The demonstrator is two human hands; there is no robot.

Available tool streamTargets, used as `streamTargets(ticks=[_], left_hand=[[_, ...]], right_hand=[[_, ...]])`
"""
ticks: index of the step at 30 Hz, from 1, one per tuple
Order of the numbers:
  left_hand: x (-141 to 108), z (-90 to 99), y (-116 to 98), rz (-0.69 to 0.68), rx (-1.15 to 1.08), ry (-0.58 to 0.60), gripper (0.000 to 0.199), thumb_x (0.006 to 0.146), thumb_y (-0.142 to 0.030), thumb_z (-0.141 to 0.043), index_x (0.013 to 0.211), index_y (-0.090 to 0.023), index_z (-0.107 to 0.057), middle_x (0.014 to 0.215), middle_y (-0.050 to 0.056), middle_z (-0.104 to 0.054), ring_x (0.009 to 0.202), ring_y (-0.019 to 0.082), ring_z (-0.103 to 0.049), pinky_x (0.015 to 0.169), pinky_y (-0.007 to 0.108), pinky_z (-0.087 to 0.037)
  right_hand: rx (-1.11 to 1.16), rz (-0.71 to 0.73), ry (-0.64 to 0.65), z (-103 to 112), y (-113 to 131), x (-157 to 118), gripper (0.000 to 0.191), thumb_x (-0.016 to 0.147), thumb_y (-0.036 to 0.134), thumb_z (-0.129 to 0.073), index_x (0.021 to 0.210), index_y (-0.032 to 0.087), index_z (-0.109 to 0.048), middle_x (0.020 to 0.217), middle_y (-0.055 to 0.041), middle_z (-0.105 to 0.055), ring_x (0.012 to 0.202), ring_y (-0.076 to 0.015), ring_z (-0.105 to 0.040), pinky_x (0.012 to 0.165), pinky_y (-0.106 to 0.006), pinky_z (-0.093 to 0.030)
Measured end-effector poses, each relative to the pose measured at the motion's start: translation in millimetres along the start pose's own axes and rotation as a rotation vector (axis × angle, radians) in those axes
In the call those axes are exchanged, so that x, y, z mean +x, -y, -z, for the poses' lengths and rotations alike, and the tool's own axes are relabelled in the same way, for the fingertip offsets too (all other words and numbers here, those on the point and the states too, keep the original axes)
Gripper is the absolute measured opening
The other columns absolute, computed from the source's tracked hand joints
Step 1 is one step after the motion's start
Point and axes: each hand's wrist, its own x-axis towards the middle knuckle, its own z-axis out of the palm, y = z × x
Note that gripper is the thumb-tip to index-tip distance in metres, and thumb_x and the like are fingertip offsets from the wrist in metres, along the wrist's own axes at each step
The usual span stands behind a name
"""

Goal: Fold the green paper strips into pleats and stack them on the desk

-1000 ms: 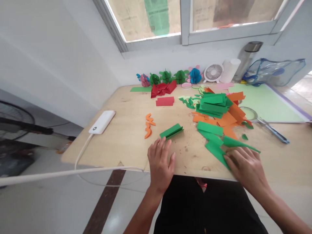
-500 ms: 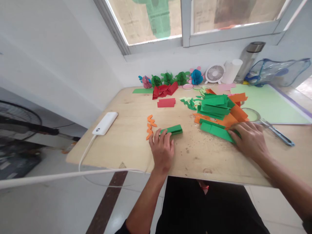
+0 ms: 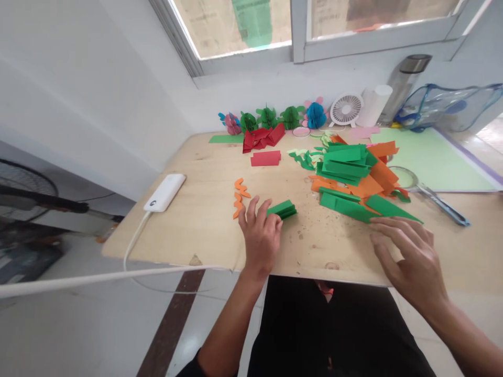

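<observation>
A small pleated green paper (image 3: 283, 210) lies on the wooden table with its left end under the fingers of my left hand (image 3: 260, 233). The thumb and forefinger of that hand pinch this end, while the other fingers are lifted. My right hand (image 3: 411, 256) hovers over the table's front right part, its thumb and fingers apart and nothing in it. Just beyond its fingertips are a folded green strip (image 3: 346, 207) and another green strip (image 3: 391, 208). Orange zigzag paper pieces (image 3: 239, 196) lie left of the pleated paper.
Behind the strips is a pile of green folded papers (image 3: 343, 159) over orange ones (image 3: 367, 186). A craft knife (image 3: 444, 205) and tape roll (image 3: 406, 177) lie to the right. Red papers (image 3: 266, 158), paper honeycomb figures (image 3: 291, 118) and a small fan (image 3: 346, 109) stand farther back. A power bank (image 3: 165, 192) sits left.
My right hand has let go of the green strip and drawn back toward the front edge, fingers spreading. The pleated paper by my left hand has turned slightly and its folds show more.
</observation>
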Motion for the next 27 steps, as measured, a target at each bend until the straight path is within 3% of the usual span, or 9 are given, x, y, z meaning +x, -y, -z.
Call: streamTargets(ticks=[7, 15, 18, 22, 27], left_hand=[[-4.1, 30.3, -8.1, -0.032, -0.024, -0.003, 0.016, 0.087, -0.015, -0.055, 0.073, -0.019, -0.06, 0.116, 0.01, -0.063, 0.128, 0.033, -0.045, 0.106, 0.057, -0.03], [-18.5, 50.9, -31.1, -0.115, -0.166, 0.061, 0.017, 0.089, -0.014, -0.055, 0.074, -0.019, -0.059, 0.101, 0.008, -0.066, 0.113, 0.027, -0.05, 0.104, 0.053, -0.034], [-28.7, 51.5, -44.9, -0.167, -0.279, 0.077, 0.012, 0.091, -0.015, -0.055, 0.079, -0.019, -0.059, 0.09, 0.004, -0.067, 0.104, 0.023, -0.054, 0.102, 0.047, -0.036], [-39.2, 45.7, -53.8, -0.211, -0.409, 0.15, 0.01, 0.092, -0.014, -0.053, 0.084, -0.019, -0.056, 0.088, 0.0, -0.069, 0.097, 0.02, -0.058, 0.1, 0.042, -0.037], [-49.4, 38.0, -51.9, -0.115, -0.419, 0.251, 0.016, 0.094, -0.016, -0.048, 0.108, -0.017, -0.056, 0.091, 0.004, -0.069, 0.089, 0.019, -0.06, 0.09, 0.038, -0.045]], right_hand=[[0.193, 0.027, 0.106, -11.7, 43.6, -1.0, 0.016, 0.089, 0.017, -0.055, 0.102, 0.023, -0.062, 0.103, -0.0049, -0.069, 0.103, -0.0226, -0.059, 0.09, -0.04, -0.041], [0.243, 0.044, 0.13, -16.4, 53.7, -8.7, 0.027, 0.088, 0.018, -0.057, 0.115, 0.021, -0.058, 0.111, -0.0072, -0.067, 0.106, -0.0234, -0.056, 0.089, -0.04, -0.042], [0.257, 0.089, 0.187, -20.5, 57.3, -10.3, 0.026, 0.089, 0.021, -0.057, 0.116, 0.02, -0.058, 0.111, -0.0083, -0.066, 0.105, -0.0232, -0.056, 0.086, -0.039, -0.042], [0.296, 0.138, 0.231, -23.7, 58.0, -12.3, 0.009, 0.091, 0.017, -0.055, 0.094, 0.021, -0.062, 0.09, -0.003, -0.069, 0.085, -0.0171, -0.058, 0.082, -0.036, -0.039], [0.279, 0.122, 0.269, -19.2, 48.8, -20.3, 0.012, 0.092, 0.015, -0.053, 0.085, 0.019, -0.062, 0.079, -0.0009, -0.068, 0.075, -0.0143, -0.055, 0.081, -0.035, -0.038]])
